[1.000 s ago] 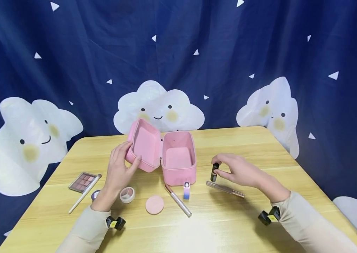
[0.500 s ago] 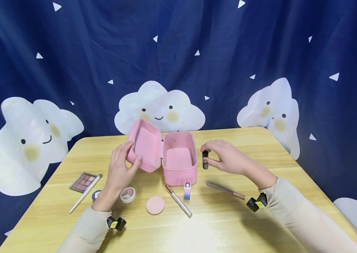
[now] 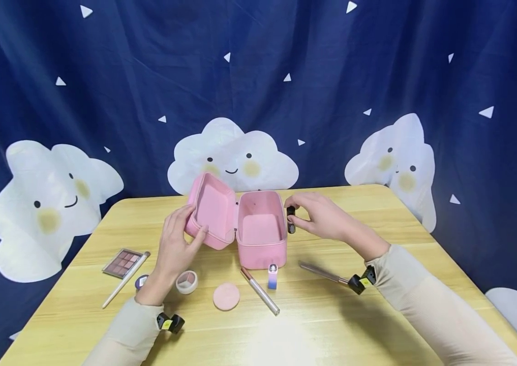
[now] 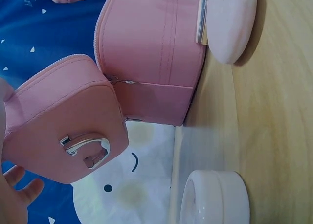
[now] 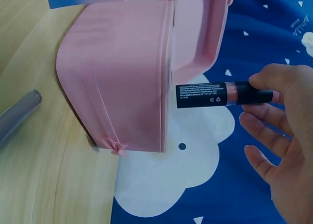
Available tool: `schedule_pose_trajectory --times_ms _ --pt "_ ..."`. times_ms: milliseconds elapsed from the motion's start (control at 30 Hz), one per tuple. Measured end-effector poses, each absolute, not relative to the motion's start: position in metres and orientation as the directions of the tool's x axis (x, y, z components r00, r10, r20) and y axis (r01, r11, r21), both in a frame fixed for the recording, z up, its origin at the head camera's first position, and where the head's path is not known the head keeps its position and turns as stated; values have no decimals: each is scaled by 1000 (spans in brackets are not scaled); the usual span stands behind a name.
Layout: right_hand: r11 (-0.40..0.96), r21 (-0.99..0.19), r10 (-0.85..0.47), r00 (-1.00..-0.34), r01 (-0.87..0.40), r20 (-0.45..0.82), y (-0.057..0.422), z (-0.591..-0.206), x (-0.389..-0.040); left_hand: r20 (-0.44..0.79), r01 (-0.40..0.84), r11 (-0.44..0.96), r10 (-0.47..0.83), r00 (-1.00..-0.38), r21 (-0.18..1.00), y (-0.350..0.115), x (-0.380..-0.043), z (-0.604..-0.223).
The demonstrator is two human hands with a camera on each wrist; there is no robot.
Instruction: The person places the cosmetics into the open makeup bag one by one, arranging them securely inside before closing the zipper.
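Note:
A pink cosmetic case (image 3: 262, 255) stands on the table with its lid (image 3: 214, 211) swung out to the left. My left hand (image 3: 175, 249) grips that lid's outer edge, thumb on the near side. In the right wrist view, my right hand (image 5: 288, 121) pinches a black lip gloss tube (image 5: 203, 95) by one end, thumb against fingers. The tube hangs upright above the table, just off the case's right rim, apart from it. From the left wrist, the lid's outside shows a handle (image 4: 93, 148) with metal fittings.
Before the case lie a pink-and-blue lipstick (image 3: 272, 277), a silver-brown tube (image 3: 260, 292), a round pink puff (image 3: 226, 296) and a white round pot (image 3: 187, 282). An eyeshadow palette (image 3: 122, 262) and brush (image 3: 125, 280) lie left. A slim metallic tube (image 3: 322, 272) lies right, partly behind the wrist camera.
My right hand has lifted the lip gloss tube from near the slim metallic tube, up and leftward to beside the case's rim. My left hand has kept its grip on the lid.

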State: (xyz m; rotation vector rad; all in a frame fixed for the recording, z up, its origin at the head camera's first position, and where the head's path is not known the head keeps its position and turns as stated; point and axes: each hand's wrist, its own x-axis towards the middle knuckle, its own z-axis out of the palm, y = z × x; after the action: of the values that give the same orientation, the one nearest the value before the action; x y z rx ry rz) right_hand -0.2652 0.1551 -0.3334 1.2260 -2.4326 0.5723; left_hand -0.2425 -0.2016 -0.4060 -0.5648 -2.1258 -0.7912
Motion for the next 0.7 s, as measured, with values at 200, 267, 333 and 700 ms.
schedule_pose_trajectory --times_ms 200,267,333,700 --pt "546 -200 -669 -567 -814 481 150 -335 -273 789 612 708 127 -602 353 -201 -243 -407" --pt "546 -195 -666 -563 -815 489 149 -336 -276 790 614 707 129 -600 351 -201 -243 -406" --pt "549 -190 -663 -563 -814 493 147 -337 -280 790 614 708 131 -599 348 -201 -244 -406" --pt "577 -212 -647 -600 -788 470 136 -344 -296 792 618 706 133 -595 346 -200 -242 -404"
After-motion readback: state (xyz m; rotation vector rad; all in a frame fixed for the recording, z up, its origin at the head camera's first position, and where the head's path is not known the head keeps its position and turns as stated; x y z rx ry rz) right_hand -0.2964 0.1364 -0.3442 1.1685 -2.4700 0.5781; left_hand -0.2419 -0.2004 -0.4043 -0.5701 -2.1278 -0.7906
